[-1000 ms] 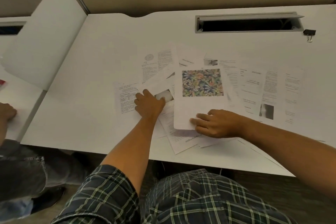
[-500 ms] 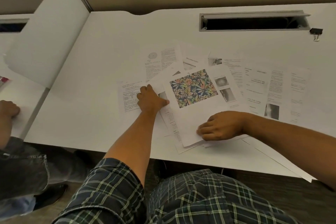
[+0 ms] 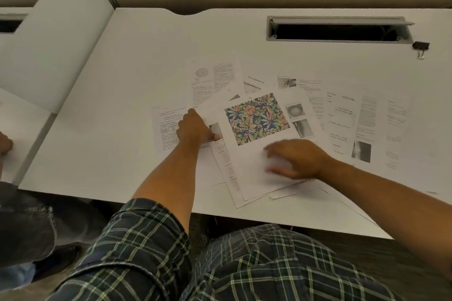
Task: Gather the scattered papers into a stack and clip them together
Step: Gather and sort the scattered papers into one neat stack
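Note:
Several printed sheets lie fanned out and overlapping on the white desk (image 3: 137, 76). On top is a sheet with a colourful floral picture (image 3: 256, 117), turned at an angle. My left hand (image 3: 195, 127) presses flat on the sheets at the pile's left side, next to a text page with a table (image 3: 166, 127). My right hand (image 3: 296, 159) rests on the blank lower half of the floral sheet, its fingers blurred by motion. More text pages (image 3: 367, 124) spread out to the right. A black binder clip (image 3: 420, 47) lies far back right, away from both hands.
A grey cable slot (image 3: 337, 32) is cut into the desk behind the papers. A white divider panel (image 3: 56, 39) stands at the left. Another person's hand (image 3: 5, 144) rests on the neighbouring desk. Some sheets overhang the desk's near edge (image 3: 354, 210).
The floral sheet has turned from square to tilted and slid left over the pile. My right hand has moved up onto its lower half. My left hand stays pressed on the left sheets.

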